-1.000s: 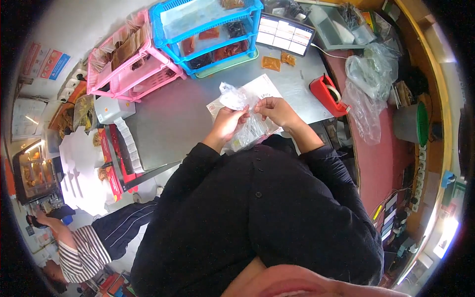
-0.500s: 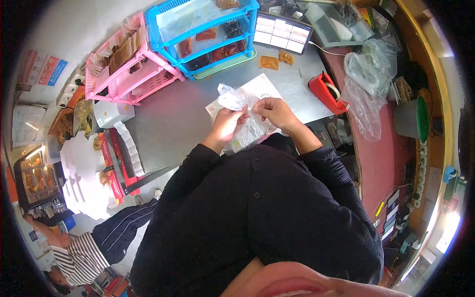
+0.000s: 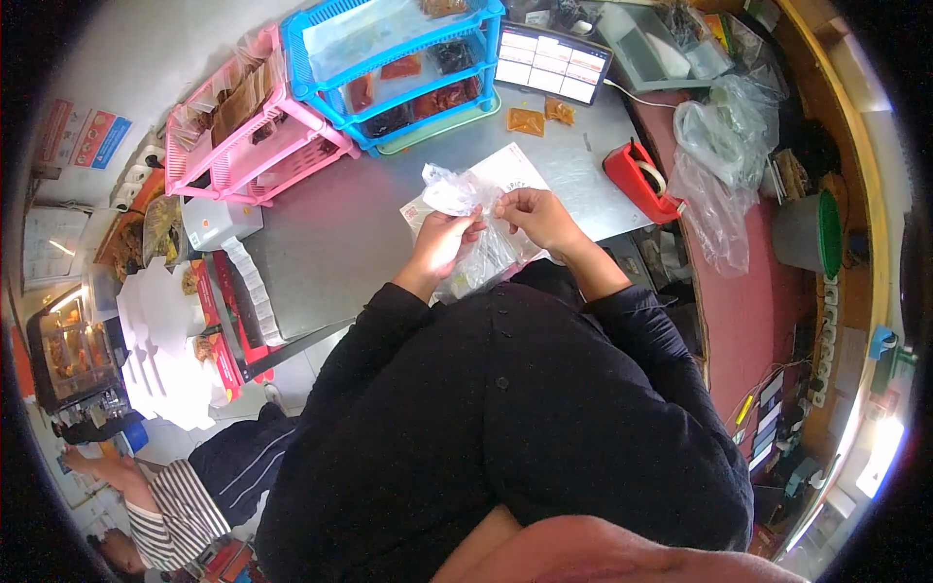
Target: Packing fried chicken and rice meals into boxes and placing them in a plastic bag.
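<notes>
A clear plastic bag [image 3: 483, 260] hangs at the near edge of the metal table, its top gathered between my two hands. My left hand [image 3: 445, 241] is closed on the bag's neck, thumb up, with a crumpled white paper slip [image 3: 449, 190] beside the fingers. With thumb and finger, my right hand [image 3: 540, 220] pinches the bag just to the right. Behind the bag lies a white printed box [image 3: 515, 167], partly covered by it and my hands. What the bag contains is mostly hidden.
On the metal table [image 3: 321, 255] stand pink [image 3: 219, 160] and blue tiered racks [image 3: 321, 73], a tablet [image 3: 551, 63], sauce sachets [image 3: 526, 120] and a red tape dispenser [image 3: 641, 183]. Plastic bags [image 3: 724, 136] lie at right. A white printer [image 3: 222, 223] trails paper. Another person [image 3: 180, 510] is at far left.
My hands stay at the bag's neck with hardly any movement. The person at the far left has shifted slightly to the right and lower in view.
</notes>
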Tool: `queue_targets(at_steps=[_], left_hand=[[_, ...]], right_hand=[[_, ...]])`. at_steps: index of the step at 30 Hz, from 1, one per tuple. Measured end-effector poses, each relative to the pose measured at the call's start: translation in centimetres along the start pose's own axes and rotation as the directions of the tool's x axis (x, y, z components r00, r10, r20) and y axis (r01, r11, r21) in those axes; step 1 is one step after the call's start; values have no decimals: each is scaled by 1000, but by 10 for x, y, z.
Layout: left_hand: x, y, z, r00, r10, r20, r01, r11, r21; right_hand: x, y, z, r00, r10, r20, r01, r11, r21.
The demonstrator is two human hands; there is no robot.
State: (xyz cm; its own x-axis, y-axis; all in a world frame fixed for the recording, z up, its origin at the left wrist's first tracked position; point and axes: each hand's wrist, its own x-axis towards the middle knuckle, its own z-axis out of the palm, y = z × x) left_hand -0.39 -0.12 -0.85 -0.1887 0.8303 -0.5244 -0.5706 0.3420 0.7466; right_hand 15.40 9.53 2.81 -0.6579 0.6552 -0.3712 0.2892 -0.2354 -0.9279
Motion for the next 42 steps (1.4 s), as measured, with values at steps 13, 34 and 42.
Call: queue_targets(at_steps=[13, 34, 42], left_hand=[[2, -7, 6, 998, 66, -11, -66, 998, 2], [-25, 0, 21, 515, 707, 484, -511, -200, 836], [-16, -24, 99, 705, 430, 565, -708, 379, 596]], right_hand=[[2, 18, -4, 991, -104, 80, 120, 967, -224], [-1, 31, -18, 699, -653, 292, 713, 602, -359], [-267, 85, -229, 882, -375, -284, 303, 914, -269]])
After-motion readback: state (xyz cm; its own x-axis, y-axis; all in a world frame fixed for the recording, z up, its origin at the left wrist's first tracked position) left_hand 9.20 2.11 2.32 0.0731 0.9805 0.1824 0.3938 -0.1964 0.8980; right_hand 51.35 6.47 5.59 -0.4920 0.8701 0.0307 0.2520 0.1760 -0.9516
